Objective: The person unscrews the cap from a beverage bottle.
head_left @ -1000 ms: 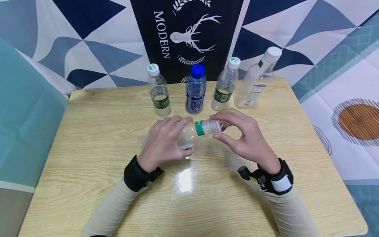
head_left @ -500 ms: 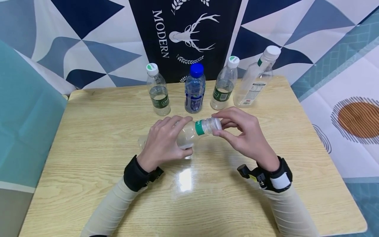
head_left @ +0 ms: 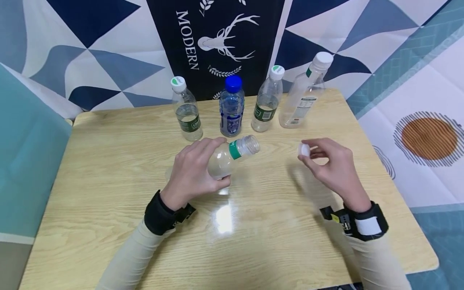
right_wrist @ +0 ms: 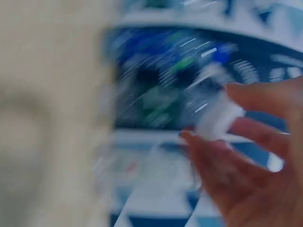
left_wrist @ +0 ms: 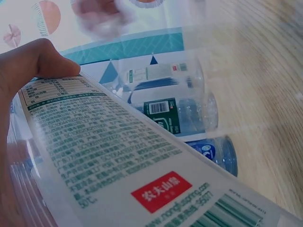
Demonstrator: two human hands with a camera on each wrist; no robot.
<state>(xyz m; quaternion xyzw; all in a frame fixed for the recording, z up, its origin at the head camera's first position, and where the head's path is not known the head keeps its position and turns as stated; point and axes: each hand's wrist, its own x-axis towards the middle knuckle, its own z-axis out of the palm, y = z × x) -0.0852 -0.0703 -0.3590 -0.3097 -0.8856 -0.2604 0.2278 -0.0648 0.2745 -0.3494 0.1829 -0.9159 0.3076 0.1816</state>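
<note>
My left hand (head_left: 192,171) grips a clear plastic bottle (head_left: 222,161) round its body. The bottle leans over to the right, its neck with a green band bare of any cap. In the left wrist view the bottle's printed label (left_wrist: 113,146) fills the lower part, with the thumb at its upper end. To the right, apart from the bottle's mouth, my right hand (head_left: 331,165) pinches a white bottle cap (head_left: 304,150) between thumb and fingers. The right wrist view is blurred, but the white cap (right_wrist: 219,118) shows between the fingertips.
Along the table's back stand a small green-labelled bottle (head_left: 187,114), a blue-capped bottle (head_left: 232,110), another green-labelled bottle (head_left: 267,108) and a larger white-capped bottle (head_left: 301,102). The wooden table (head_left: 253,245) meets a patterned wall cloth (head_left: 108,60) behind them.
The white cap has come off the bottle's mouth and moved right in my right hand. My left hand still holds the bottle, its neck tipped slightly higher. The head view has shifted a little.
</note>
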